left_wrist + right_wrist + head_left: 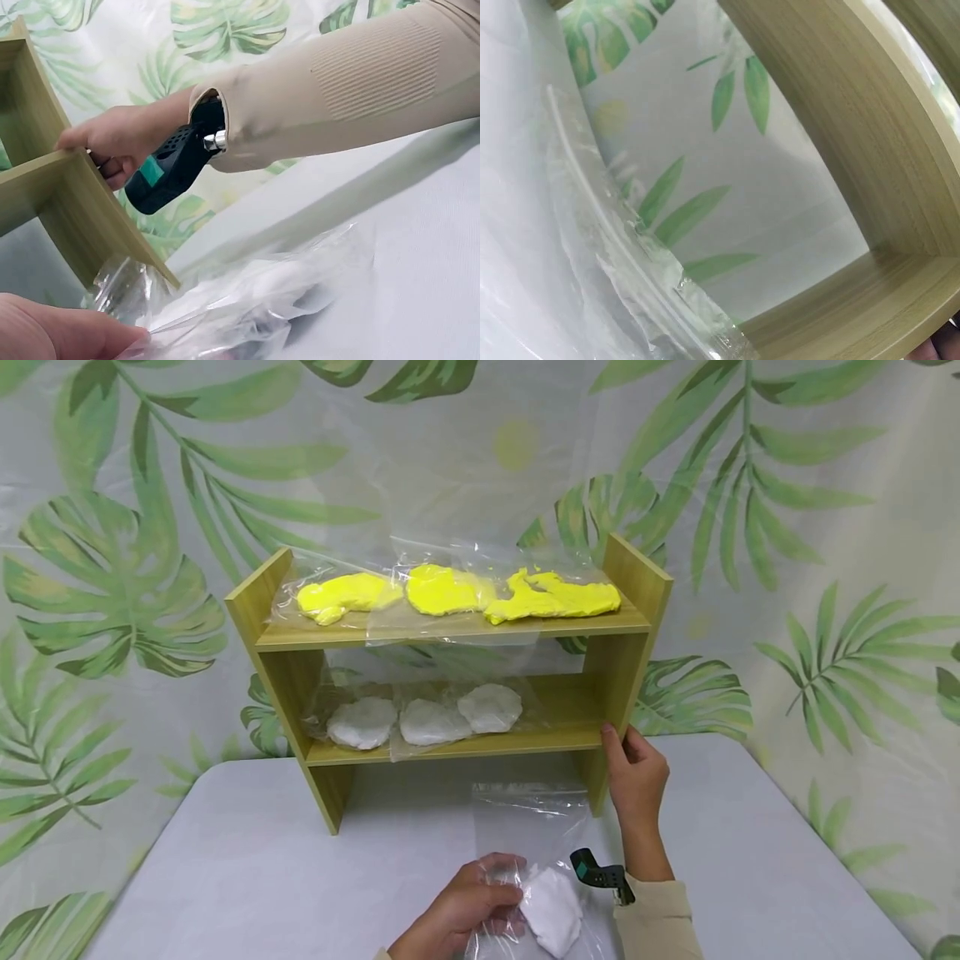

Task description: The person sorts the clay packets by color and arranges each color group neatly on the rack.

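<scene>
My left hand (480, 897) holds a clear zip bag (528, 822) low in front of the shelf, with a flat white lump (552, 910) that looks like soft clay inside it. Up close in the left wrist view, the thumb (67, 330) presses on the crinkled plastic bag (247, 300). My right hand (637, 777) grips the right side panel of a two-tier wooden shelf (633, 652) at the lower board's height, thumb at the front edge. In the right wrist view only fingertips (945, 341) show at the corner, beside the wooden panel (855, 112).
Bagged yellow lumps (442, 589) lie along the upper board, and bagged white lumps (431, 722) sit on the lower board's left and middle. The shelf stands on a white-covered table (247, 860), before a leaf-patterned curtain (480, 460). A black device (596, 870) is on the right wrist.
</scene>
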Available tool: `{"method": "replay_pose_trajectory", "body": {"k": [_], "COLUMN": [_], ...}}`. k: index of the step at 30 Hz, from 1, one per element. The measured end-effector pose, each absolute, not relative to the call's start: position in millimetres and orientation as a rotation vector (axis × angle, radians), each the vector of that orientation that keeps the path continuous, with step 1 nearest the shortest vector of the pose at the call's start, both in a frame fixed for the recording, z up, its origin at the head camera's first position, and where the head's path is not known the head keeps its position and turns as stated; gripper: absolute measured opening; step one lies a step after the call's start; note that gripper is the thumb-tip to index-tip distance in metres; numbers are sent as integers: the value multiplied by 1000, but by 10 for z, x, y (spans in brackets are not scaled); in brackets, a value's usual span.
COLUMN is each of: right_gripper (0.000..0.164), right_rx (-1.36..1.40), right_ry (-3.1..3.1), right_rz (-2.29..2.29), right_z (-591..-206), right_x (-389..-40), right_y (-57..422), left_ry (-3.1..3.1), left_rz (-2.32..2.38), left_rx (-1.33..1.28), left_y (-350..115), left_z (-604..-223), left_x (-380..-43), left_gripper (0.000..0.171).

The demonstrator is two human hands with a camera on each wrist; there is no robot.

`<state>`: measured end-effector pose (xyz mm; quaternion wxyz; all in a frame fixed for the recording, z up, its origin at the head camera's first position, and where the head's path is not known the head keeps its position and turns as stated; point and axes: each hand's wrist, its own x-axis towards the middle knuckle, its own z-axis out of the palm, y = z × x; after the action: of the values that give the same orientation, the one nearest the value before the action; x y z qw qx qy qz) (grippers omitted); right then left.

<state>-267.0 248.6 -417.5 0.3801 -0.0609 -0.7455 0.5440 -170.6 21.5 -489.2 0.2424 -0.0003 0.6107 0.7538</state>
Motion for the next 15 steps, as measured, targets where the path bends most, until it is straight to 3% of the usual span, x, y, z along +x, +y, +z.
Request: {"method": "replay_pose_trajectory", "body": {"k": [15], "right_gripper": [37], "right_rx": [-175], "right_ry": [-1905], "right_rz": [1381], "right_z": [-4173], "right_x": [-2671], "right_y": [2477], "left_ry": [1530], "left_rz": [2140], "left_rx": [173], "left_y": [-168], "left_z": [-4777], "left_x": [-1876], "left_gripper": [42]}}
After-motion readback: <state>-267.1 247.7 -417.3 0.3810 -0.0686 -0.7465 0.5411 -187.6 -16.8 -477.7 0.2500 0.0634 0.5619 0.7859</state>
